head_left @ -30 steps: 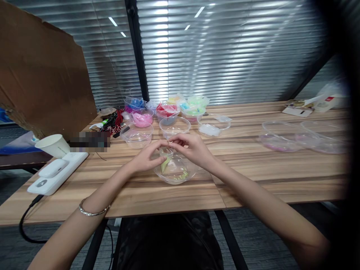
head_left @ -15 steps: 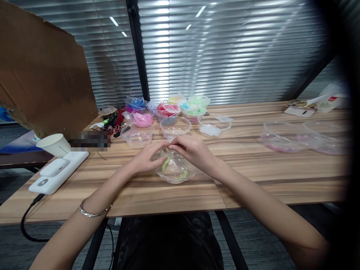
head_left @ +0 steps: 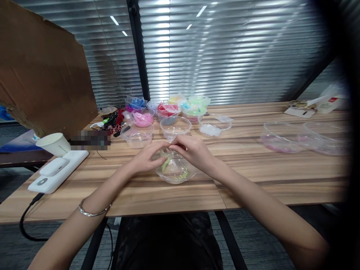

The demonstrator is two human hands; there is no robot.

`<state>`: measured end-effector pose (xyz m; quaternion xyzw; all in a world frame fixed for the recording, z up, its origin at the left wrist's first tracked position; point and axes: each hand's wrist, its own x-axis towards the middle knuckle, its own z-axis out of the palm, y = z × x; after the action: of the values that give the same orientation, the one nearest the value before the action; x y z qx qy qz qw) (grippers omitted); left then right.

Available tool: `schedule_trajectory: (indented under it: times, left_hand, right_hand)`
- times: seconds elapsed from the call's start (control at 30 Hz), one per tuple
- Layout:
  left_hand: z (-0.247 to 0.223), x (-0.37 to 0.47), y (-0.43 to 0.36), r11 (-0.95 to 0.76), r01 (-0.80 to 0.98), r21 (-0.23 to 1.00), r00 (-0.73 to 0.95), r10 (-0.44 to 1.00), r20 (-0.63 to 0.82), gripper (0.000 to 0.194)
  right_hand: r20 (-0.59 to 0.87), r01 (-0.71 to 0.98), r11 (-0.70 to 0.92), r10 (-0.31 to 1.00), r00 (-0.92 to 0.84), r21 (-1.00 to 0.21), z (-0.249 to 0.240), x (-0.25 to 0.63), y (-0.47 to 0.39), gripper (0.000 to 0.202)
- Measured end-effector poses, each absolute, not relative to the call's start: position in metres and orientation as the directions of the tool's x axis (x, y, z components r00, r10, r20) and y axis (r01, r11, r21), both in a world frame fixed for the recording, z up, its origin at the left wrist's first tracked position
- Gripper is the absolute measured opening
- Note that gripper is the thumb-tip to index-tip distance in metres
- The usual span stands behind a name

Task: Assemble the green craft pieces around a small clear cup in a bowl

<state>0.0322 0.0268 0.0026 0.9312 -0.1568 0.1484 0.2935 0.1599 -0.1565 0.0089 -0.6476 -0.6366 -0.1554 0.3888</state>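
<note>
Over a clear round plastic bowl [head_left: 176, 180], both hands meet at the top of a small see-through plastic bag [head_left: 166, 163] with something pale green in it. My left hand [head_left: 147, 158] has its index finger stretched to the bag's upper edge, thumb lower down beside the bag. My right hand [head_left: 192, 148] pinches close to the same edge, fingertips nearly touching the left ones. Small light green pieces [head_left: 184, 173] lie at the bottom right of the bowl. The far rim of the bowl is hidden behind the hands.
Behind the bowl stand several clear bowls [head_left: 176, 129], some with pink, red, blue and green contents. A white power bank [head_left: 59, 172] and a paper cup [head_left: 54, 144] are at left, beside a cardboard sheet [head_left: 47, 71]. Two clear bowls [head_left: 281, 138] stand at right.
</note>
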Motion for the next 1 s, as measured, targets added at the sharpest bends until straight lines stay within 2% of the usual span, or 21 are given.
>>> schedule_trajectory:
  times: [0.2,0.37,0.63,1.0]
  left_hand:
    - [0.0022,0.0330,0.0269,-0.768,-0.390,0.508,0.901,-0.205,0.382,0.034]
    - [-0.0005,0.0339,0.0280,-0.746,-0.384,0.544,0.903,-0.180,0.391,0.034]
    - [-0.0027,0.0359,0.0280,-0.688,-0.409,0.600,0.895,-0.175,0.409,0.042]
    - [0.0004,0.0336,0.0254,-0.697,-0.431,0.574,0.887,-0.208,0.413,0.040]
  right_hand:
    - [0.705,0.944,0.123,0.696,0.138,-0.306,0.0092,0.1588,-0.1554,0.014]
    - [0.744,0.935,0.204,0.663,0.086,-0.289,0.0107,0.1576,-0.1552,0.012]
    - [0.716,0.936,0.239,0.698,0.019,-0.259,0.0119,0.1572,-0.1539,0.014]
    - [0.746,0.941,0.284,0.663,-0.055,-0.183,0.0101,0.1573,-0.1544,0.014]
